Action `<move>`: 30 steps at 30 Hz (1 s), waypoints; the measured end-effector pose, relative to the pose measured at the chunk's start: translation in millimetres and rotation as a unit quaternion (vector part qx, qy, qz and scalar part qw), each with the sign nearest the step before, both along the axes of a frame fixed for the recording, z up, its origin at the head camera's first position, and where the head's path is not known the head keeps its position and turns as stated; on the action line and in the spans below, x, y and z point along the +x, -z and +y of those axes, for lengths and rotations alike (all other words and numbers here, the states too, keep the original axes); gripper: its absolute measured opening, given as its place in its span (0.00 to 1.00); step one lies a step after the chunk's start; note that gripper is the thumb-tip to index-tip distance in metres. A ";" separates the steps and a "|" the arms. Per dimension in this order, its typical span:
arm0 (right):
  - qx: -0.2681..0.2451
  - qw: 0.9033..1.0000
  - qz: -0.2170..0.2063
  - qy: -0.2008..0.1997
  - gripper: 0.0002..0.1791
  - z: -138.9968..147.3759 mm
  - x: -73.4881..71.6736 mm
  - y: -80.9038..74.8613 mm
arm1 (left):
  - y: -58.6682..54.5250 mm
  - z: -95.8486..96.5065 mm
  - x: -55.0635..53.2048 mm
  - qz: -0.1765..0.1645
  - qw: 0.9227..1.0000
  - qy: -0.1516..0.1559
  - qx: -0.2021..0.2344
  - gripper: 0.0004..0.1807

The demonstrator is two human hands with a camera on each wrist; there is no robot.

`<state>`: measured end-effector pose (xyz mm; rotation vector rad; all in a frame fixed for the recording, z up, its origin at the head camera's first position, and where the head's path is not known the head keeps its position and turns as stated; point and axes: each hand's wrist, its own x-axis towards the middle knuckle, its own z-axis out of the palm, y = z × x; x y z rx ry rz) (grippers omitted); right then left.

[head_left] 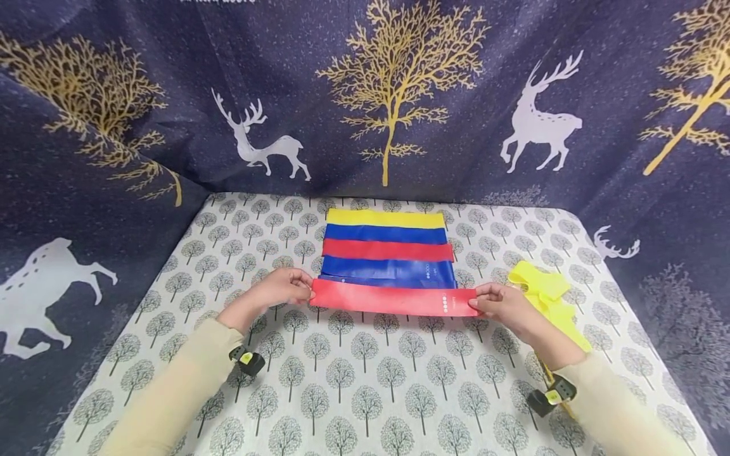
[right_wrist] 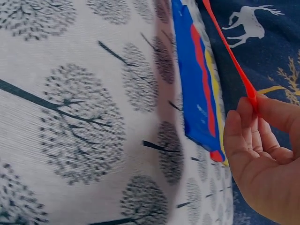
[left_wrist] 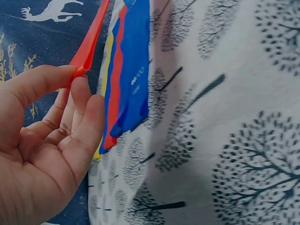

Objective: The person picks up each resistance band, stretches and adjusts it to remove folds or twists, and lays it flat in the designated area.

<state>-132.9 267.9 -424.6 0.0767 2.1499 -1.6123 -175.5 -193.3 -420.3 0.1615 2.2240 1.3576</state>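
A red resistance band is stretched between both hands, raised above the table, with white print near its right end. My left hand pinches its left end between thumb and fingers; the left wrist view shows the thumb on the band's tip. The right end is pinched by my right hand, also seen in the right wrist view. Just behind the held band, flat bands lie in a row: yellow, blue, red and blue. Their front edge is partly covered by the held band.
A loose heap of yellow band or ribbon lies to the right, partly behind my right forearm. The table wears a white tree-print cloth. A dark blue curtain with deer and golden trees hangs at the back and left.
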 end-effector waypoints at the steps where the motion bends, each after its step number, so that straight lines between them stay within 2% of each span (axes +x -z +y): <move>1: 0.004 1.000 -0.002 0.002 0.10 -0.7 0.9 1.8 | 1.4 0.0 1.0 -0.001 1.000 -0.002 0.002 0.18; 5: 0.027 1.000 0.005 0.005 0.11 -3.0 2.8 7.9 | 6.6 1.6 3.0 -0.004 1.000 -0.009 0.012 0.16; 12: 0.067 0.997 0.028 0.008 0.14 -4.8 4.5 18.9 | 13.1 3.1 9.5 -0.012 1.000 -0.011 0.004 0.12; 18: 0.087 0.996 0.031 0.006 0.17 -7.3 5.4 21.6 | 20.0 2.1 11.6 -0.010 1.000 -0.012 -0.001 0.12; 25: 0.118 0.992 0.032 -0.001 0.16 -11.2 7.0 25.8 | 24.7 3.2 15.4 -0.015 1.000 -0.013 -0.003 0.14; 30: 0.136 0.990 0.037 -0.004 0.13 -13.0 6.2 32.0 | 30.1 6.1 14.9 -0.012 0.999 -0.022 -0.027 0.15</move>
